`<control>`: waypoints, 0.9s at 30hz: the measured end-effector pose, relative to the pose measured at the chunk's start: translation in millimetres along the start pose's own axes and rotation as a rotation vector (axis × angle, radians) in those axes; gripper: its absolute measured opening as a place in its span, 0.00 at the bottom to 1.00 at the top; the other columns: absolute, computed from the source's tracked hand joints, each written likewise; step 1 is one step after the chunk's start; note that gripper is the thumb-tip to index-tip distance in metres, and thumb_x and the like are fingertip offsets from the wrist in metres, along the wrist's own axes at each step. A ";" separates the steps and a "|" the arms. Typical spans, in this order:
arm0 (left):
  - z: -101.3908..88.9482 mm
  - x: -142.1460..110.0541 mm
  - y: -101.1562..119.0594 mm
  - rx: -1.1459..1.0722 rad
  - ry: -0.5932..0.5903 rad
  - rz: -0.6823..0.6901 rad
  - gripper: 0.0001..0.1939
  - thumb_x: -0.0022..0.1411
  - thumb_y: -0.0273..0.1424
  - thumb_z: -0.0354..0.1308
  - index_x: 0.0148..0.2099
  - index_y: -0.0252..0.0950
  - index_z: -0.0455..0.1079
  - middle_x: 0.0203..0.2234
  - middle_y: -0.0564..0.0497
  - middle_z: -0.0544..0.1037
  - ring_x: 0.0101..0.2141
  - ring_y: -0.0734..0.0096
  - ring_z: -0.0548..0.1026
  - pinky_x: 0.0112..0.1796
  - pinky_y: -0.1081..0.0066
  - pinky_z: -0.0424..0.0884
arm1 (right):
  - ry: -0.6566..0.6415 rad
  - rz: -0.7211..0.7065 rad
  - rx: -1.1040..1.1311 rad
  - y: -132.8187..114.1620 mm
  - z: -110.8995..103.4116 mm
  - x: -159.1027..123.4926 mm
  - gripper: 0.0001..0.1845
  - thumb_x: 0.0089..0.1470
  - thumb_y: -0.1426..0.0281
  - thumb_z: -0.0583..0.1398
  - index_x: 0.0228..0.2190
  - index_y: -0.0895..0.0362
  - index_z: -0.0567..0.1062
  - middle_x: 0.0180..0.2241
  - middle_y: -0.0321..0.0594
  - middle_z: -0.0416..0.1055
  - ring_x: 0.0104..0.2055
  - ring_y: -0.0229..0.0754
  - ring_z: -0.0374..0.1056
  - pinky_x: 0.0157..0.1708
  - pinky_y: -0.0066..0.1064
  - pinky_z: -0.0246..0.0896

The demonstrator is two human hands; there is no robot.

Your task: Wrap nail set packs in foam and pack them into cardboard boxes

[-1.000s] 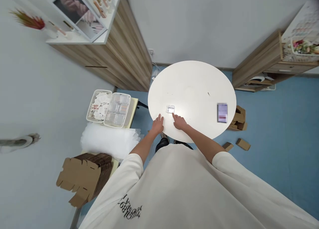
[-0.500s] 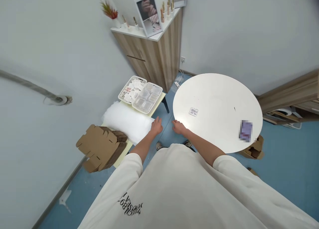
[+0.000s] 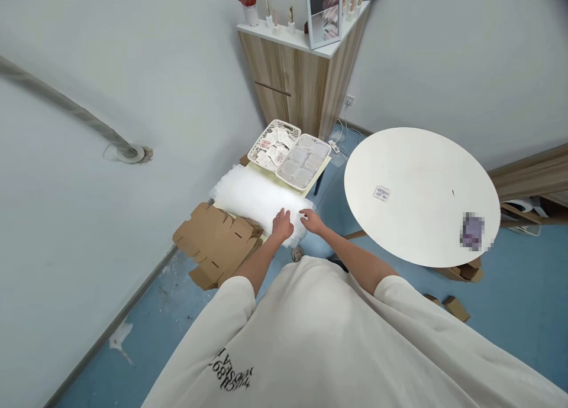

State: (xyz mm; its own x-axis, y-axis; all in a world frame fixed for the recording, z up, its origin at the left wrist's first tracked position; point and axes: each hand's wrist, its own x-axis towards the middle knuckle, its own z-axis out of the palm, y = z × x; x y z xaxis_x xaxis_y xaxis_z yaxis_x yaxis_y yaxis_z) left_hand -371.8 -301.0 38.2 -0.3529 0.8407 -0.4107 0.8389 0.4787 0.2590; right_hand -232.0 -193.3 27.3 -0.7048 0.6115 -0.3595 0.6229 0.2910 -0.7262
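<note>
My left hand (image 3: 283, 223) rests on the near edge of a white stack of foam sheets (image 3: 252, 198), fingers stretched out. Just to its right, my right hand (image 3: 312, 221) reaches the same stack's corner with fingers loosely extended; neither hand holds anything that I can see. The foam lies on a low yellow table (image 3: 323, 167). A small clear packet (image 3: 381, 193) lies alone on the round white table (image 3: 421, 219) to the right, well away from both hands.
Behind the foam stand a white basket of small packets (image 3: 272, 146) and a clear tray of boxes (image 3: 302, 162). Flat cardboard blanks (image 3: 213, 242) are piled at the left. A phone (image 3: 472, 231) lies on the round table. Wooden cabinet (image 3: 302, 80) beyond; cardboard pieces (image 3: 457, 307) on the floor.
I have turned left, away from the round table. Both hands left the clear packet, which stays on the table, and moved over to the foam stack.
</note>
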 end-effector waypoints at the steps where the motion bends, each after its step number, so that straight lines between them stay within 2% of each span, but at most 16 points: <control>1: 0.4 -0.7 -3.4 -0.011 -0.005 0.001 0.33 0.66 0.30 0.51 0.71 0.35 0.52 0.72 0.36 0.50 0.69 0.48 0.55 0.63 0.53 0.59 | -0.011 -0.002 -0.006 -4.0 3.0 3.5 0.25 0.61 0.72 0.55 0.59 0.57 0.71 0.61 0.50 0.66 0.57 0.46 0.68 0.60 0.40 0.62; 7: 5.0 -2.6 -17.9 -0.062 -0.032 -0.006 0.33 0.66 0.30 0.52 0.71 0.33 0.52 0.71 0.36 0.52 0.68 0.49 0.56 0.63 0.55 0.58 | -0.047 0.015 -0.061 -18.9 17.5 23.6 0.26 0.59 0.71 0.58 0.59 0.58 0.71 0.64 0.49 0.63 0.68 0.50 0.55 0.67 0.44 0.52; 11: 5.3 -6.6 -26.5 -0.085 -0.085 0.007 0.35 0.65 0.30 0.51 0.72 0.34 0.49 0.71 0.37 0.53 0.69 0.51 0.56 0.63 0.56 0.59 | -0.020 0.080 0.034 -25.2 24.7 31.0 0.26 0.59 0.70 0.57 0.59 0.58 0.71 0.64 0.50 0.64 0.64 0.50 0.62 0.62 0.41 0.60; 14: 4.0 -9.0 -30.6 -0.089 -0.109 0.026 0.36 0.65 0.30 0.51 0.73 0.33 0.49 0.71 0.37 0.52 0.69 0.51 0.56 0.63 0.56 0.59 | 0.063 0.110 0.108 -28.2 28.4 34.9 0.25 0.58 0.70 0.56 0.57 0.56 0.73 0.62 0.48 0.65 0.59 0.49 0.67 0.59 0.39 0.64; 20: 3.2 -11.3 -34.3 -0.110 -0.122 0.045 0.36 0.65 0.30 0.50 0.73 0.32 0.48 0.71 0.37 0.53 0.69 0.53 0.56 0.63 0.57 0.60 | 0.164 0.113 0.256 -34.7 31.3 45.5 0.25 0.55 0.68 0.58 0.55 0.53 0.74 0.60 0.46 0.66 0.56 0.48 0.69 0.55 0.41 0.68; 24: 4.6 -14.8 -36.3 -0.124 -0.129 0.041 0.36 0.66 0.31 0.49 0.73 0.32 0.48 0.72 0.37 0.52 0.68 0.52 0.58 0.63 0.57 0.60 | 0.194 0.152 0.289 -44.3 25.0 50.7 0.26 0.55 0.68 0.58 0.55 0.55 0.74 0.63 0.48 0.63 0.55 0.48 0.71 0.54 0.39 0.69; 27: 6.5 -17.2 -37.6 -0.133 -0.130 0.050 0.35 0.66 0.31 0.49 0.73 0.31 0.49 0.72 0.37 0.52 0.68 0.52 0.58 0.62 0.58 0.61 | 0.183 0.152 0.220 -51.6 18.5 53.3 0.27 0.56 0.68 0.58 0.58 0.56 0.72 0.63 0.50 0.63 0.53 0.47 0.71 0.57 0.39 0.66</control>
State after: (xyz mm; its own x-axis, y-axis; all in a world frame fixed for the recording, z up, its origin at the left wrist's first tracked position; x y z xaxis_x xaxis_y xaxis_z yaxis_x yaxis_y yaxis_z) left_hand -394.6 -335.1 29.9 -0.2481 0.8285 -0.5020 0.7891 0.4734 0.3913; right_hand -307.9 -189.3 34.7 -0.5240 0.7638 -0.3769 0.6143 0.0323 -0.7884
